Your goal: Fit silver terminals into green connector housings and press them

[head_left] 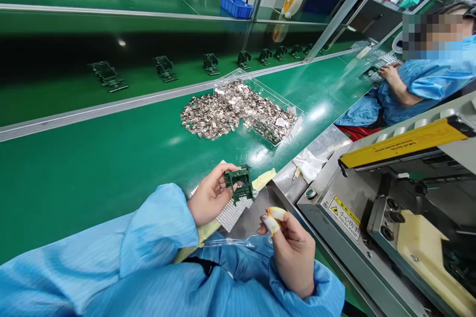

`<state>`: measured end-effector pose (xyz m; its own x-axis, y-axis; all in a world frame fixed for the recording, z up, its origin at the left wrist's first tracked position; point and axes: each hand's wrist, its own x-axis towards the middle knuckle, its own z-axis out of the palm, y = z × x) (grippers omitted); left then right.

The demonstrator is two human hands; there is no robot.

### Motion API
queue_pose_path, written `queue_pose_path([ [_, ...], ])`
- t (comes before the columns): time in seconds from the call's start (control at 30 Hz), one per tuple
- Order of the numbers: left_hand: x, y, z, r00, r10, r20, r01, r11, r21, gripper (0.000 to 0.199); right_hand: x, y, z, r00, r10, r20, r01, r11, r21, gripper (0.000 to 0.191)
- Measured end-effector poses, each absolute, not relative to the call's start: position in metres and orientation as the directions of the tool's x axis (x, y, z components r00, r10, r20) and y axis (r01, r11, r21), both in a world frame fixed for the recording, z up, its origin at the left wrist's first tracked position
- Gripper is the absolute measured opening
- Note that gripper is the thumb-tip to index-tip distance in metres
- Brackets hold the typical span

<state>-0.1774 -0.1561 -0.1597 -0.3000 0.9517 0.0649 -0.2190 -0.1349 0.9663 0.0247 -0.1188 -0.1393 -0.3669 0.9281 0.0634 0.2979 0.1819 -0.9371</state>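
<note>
On the near side of the clear tray (294,129), the right hand (293,250) is lifted with its thumb and forefinger, both wrapped at the tips, drawn close together; whether a small part sits between them I cannot tell. Slightly nearer the clear tray, the left hand (210,198) grips a green frame (245,189) at its left side, above a white ridged sheet (234,215). The step in hand looks like handling or checking this single frame (a judgement, as nothing is seen entering it), and a next move by the right hand would call for a steady left grip and a fine, well-aimed pinch at the frame's openings. Right of the clear tray and nearer than it stands a machine (344,215) with a yellow bar. Metal pieces (208,116) fill the clear tray and spill in a heap off its left side onto the green tabletop (130,173). A co-worker (416,79) sits well to the clear tray's right. Beyond the clear tray, behind a metal rail (148,101), runs a row of similar frames (211,63), and farther back a blue bin (236,6)
</note>
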Motion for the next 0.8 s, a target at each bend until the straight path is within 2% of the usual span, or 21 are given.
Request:
queue_pose_path([
  [0.17, -0.173, -0.159, -0.161, -0.267, 0.961, 0.07, -0.255, -0.14, 0.957, 0.033, 0.004, -0.114, -0.143, -0.359, 0.922, 0.143, 0.228, 0.236, -0.945, 0.009],
  [0.3, -0.172, -0.16, -0.163, -0.241, 0.967, 0.082, -0.231, -0.139, 0.963, 0.031, -0.007, -0.11, -0.15, -0.377, 0.88, 0.289, 0.296, 0.41, -0.863, 0.006],
  [0.4, -0.172, -0.16, -0.163, -0.238, 0.968, 0.083, -0.218, -0.136, 0.967, 0.031, -0.01, -0.111, -0.149, -0.41, 0.843, 0.349, 0.364, 0.502, -0.785, 0.01],
  [0.53, -0.173, -0.159, -0.163, -0.236, 0.969, 0.069, -0.216, -0.121, 0.969, 0.032, -0.014, -0.114, -0.143, -0.445, 0.808, 0.386, 0.409, 0.567, -0.715, 0.018],
  [0.7, -0.171, -0.161, -0.165, -0.238, 0.966, 0.1, -0.199, -0.149, 0.969, 0.029, -0.022, -0.115, -0.142, -0.416, 0.758, 0.502, 0.433, 0.651, -0.624, 0.019],
  [0.8, -0.167, -0.163, -0.166, -0.24, 0.964, 0.115, -0.191, -0.163, 0.968, 0.029, -0.031, -0.117, -0.147, -0.395, 0.757, 0.52, 0.411, 0.652, -0.637, 0.021],
])
